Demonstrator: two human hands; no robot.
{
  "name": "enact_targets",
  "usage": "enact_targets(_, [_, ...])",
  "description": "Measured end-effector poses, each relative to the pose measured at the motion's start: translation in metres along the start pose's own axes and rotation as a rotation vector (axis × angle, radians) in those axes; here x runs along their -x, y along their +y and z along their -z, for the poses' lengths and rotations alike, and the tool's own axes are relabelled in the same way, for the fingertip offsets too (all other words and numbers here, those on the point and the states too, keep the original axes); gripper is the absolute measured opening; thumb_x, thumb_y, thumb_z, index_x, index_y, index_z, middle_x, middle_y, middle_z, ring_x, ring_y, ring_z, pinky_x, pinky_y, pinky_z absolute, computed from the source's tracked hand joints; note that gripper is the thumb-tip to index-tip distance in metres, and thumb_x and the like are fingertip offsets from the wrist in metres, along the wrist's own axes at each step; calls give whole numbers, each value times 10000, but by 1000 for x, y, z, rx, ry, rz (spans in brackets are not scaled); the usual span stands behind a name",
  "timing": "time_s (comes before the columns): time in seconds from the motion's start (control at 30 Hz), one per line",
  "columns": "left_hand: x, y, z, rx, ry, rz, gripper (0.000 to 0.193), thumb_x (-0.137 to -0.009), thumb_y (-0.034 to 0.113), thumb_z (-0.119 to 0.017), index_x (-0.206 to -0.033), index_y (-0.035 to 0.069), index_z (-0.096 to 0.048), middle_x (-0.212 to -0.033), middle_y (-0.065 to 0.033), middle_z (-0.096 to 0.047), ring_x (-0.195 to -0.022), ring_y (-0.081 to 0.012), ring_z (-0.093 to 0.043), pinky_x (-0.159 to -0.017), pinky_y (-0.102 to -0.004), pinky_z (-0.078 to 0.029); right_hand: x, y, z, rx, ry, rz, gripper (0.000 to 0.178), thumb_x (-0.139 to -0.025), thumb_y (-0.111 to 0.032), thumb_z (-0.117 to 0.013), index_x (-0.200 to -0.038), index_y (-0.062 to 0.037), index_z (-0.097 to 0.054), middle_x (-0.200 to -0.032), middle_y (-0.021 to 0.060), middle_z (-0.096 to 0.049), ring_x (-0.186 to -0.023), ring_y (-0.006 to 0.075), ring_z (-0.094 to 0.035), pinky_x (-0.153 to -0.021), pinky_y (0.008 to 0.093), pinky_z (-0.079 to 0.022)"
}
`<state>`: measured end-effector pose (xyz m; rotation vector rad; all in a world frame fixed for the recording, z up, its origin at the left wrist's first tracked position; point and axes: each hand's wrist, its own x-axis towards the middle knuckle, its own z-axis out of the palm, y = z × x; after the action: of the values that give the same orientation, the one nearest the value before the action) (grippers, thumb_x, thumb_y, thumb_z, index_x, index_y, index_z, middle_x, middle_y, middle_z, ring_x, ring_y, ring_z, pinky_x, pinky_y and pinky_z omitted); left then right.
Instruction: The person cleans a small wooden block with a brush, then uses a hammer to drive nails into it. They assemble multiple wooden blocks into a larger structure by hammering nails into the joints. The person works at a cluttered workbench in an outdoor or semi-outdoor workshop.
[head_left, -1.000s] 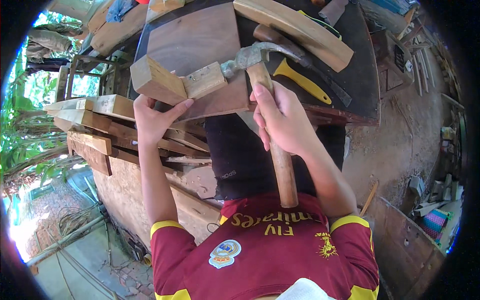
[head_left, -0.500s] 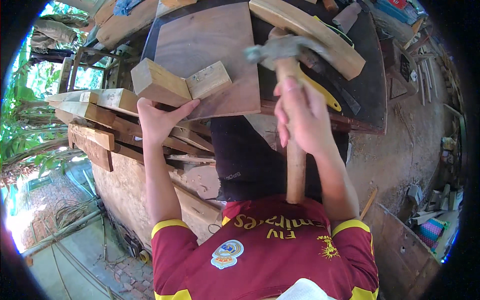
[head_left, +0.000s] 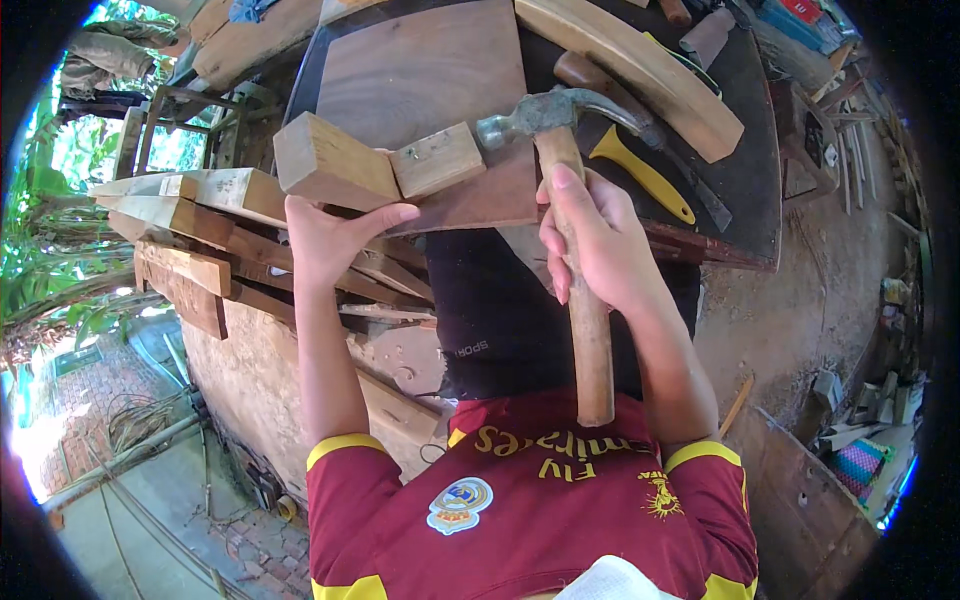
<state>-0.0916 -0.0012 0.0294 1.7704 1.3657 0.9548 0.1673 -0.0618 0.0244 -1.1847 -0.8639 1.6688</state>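
My right hand [head_left: 590, 235] is closed round the wooden handle of a claw hammer [head_left: 574, 190]. The hammer's striking face sits right beside, perhaps touching, the right end of a small wooden block [head_left: 437, 161]. That block butts against a thicker wooden block [head_left: 335, 165], both on a flat brown board [head_left: 425, 65]. My left hand [head_left: 325, 240] grips the thicker block at its near side, thumb stretched along the board's near edge under the small block. Its other fingers are mostly hidden behind the block.
On the dark table [head_left: 745, 150] lie a long curved timber [head_left: 635, 70], a yellow-handled tool [head_left: 645, 178] and a chisel-like tool with a wooden handle [head_left: 590, 75]. Stacked timber pieces [head_left: 200, 225] stand left of the table. A low wooden stool [head_left: 805, 140] is at the right.
The hammer head has come left and nearer, from clear of the small block to right against its end. My left hand keeps its hold, and the view has shifted slightly.
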Motion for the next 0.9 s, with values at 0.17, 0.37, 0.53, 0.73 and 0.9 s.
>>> enact_targets(0.17, [-7, -11, -2, 155, 80, -282, 739, -681, 324, -872, -1218, -85, -571, -1183, -172, -649, -1081, -220, -627, -947, -364, -501, 0, -3, 0, 27, -5, -9, 424, -1016, -426, -455, -1021, -3, -483, -631, 21, -469, -374, 124, -481, -346, 287, -431])
enact_targets(0.37, [-32, 21, 8, 277, 225, -689, 863, -925, 664, -411, -1348, -88, -435, -1348, -262, -522, -1208, -358, -560, -997, -483, -470, 0, -2, 0, 26, 4, -1, 419, -1021, -408, -444, -1016, 9, -482, -625, 23, -471, -369, 131, -485, -342, 289, -422])
enact_targets(0.53, [-45, 26, -8, 587, 138, -492, 524, -992, 437, -445, -1041, -72, -562, -884, -176, -602, -761, -241, -580, -654, -348, -478, 0, 1, -2, 5, 12, 11, 401, -1032, -379, -420, -990, 15, -482, -613, 28, -477, -369, 144, -501, -333, 289, -404])
enact_targets(0.73, [-40, 31, -13, 759, 163, -433, 116, -800, 27, -480, -842, -64, -539, -659, -108, -489, -584, -163, -447, -542, -302, -420, 8, -7, 13, 8, 14, -18, 402, -1031, -381, -432, -983, 16, -482, -613, 31, -490, -361, 142, -491, -328, 279, -402])
enact_targets(0.9, [-42, 28, -11, 751, 126, -439, 143, -819, 76, -491, -863, -53, -536, -679, -112, -486, -587, -175, -441, -554, -315, -408, 7, -9, 9, -264, 275, 219, 417, -1023, -427, -439, -1013, -13, -482, -601, 38, -473, -355, 141, -476, -313, 283, -398])
